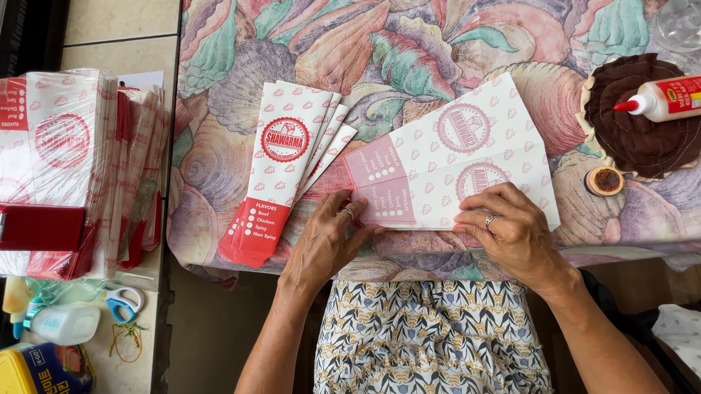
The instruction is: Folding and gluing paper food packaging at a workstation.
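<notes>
Head view is looking down on a table edge covered by a shell-print cloth [230, 155]. Working left to right: a stack of printed bags [58, 166] is standing on a side counter, with a red stapler [25, 227] lying against its front. Scissors [121, 301] and a white bottle [64, 322] are sitting below them, near a yellow-lidded tub [28, 382].

On the cloth, a fan of finished bags [286, 172] is lying well left of centre, red ends pointing toward the person.

The left hand [325, 241] is resting palm down, fingers spread flat, fingertips pressing the lower left corner of the sheet [451, 165]; nothing is being grasped. The sheet is lying unfolded just in front of the person, its long axis running left to right and rising slightly to the right, the near edge at the table edge.

The right hand [513, 229] is pinning the near edge flat at mid-length, fingers curled lightly, holding nothing. Both hands are touching the sheet, which is extending away from them; the right hand is nearer its centre.

Farther right, a glue bottle [669, 98] is lying on a brown pad [646, 117], nozzle pointing left, well apart from both hands. A small round cap [605, 181] is sitting just below the pad.
</notes>
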